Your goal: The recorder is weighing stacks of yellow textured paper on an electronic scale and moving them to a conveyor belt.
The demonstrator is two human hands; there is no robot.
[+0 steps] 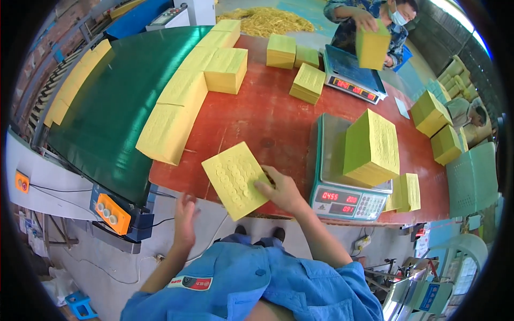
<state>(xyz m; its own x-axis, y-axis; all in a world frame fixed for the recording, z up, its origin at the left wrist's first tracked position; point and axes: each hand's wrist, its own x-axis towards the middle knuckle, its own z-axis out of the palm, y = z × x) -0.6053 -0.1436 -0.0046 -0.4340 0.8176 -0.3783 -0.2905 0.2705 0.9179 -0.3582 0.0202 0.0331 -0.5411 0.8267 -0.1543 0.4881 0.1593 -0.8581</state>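
Note:
My right hand [281, 191] grips a flat piece of yellow joss paper [234, 179] by its right edge, thumb on top. Rows of round, coin-like marks are pressed into its face; how many sheets it holds I cannot tell. The paper is tilted over the front edge of the red table [257, 117]. My left hand [186, 220] hangs free to its lower left, fingers apart and touching nothing. Right of my right hand stands a digital scale [348, 202] with lit red figures. A tall stack of yellow paper [371, 148] rests on its pan.
A green conveyor belt [120, 112] runs along the left, with a row of paper stacks [174, 115] beside it. Across the table, a masked co-worker [342, 37] holds a paper block [373, 45] above a second scale [350, 72]. More stacks [308, 83] stand between.

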